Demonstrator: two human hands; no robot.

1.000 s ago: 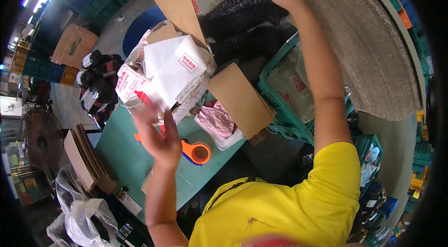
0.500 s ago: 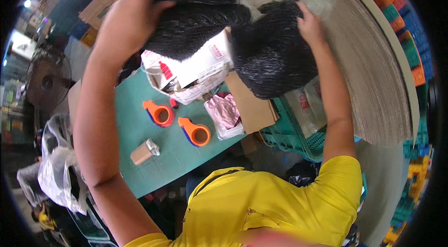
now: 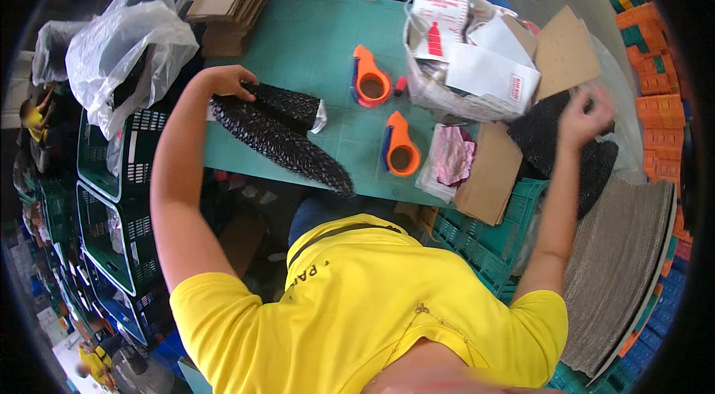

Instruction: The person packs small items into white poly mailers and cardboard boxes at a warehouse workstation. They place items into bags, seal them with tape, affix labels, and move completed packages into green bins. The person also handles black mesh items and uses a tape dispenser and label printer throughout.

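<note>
My left hand (image 3: 229,84) is closed on one end of a black bubble wrap piece (image 3: 287,137). The piece is folded, and it slants over the near left edge of the green table (image 3: 305,36). Under it pokes the shiny silver end of a small roll (image 3: 320,117). At the right, my right hand (image 3: 588,115) is over a second black bubble wrap piece (image 3: 547,133), its fingers curled and blurred. Whether it grips that piece cannot be made out. Two orange tape dispensers (image 3: 370,86) lie mid-table, with a small red object (image 3: 401,86) beside one.
A white bag of papers and cartons (image 3: 488,74) stands at the table's right. Near it are a pink cloth (image 3: 454,156), a cardboard piece (image 3: 488,174) and a green crate (image 3: 491,226). Stacked cardboard (image 3: 625,260) is at right; crates (image 3: 119,208) and plastic bags (image 3: 130,51) at left.
The view has swung, so the table appears higher. My hands are farther apart: the left has brought its bubble wrap over the table's near left, while the other piece is at the right.
</note>
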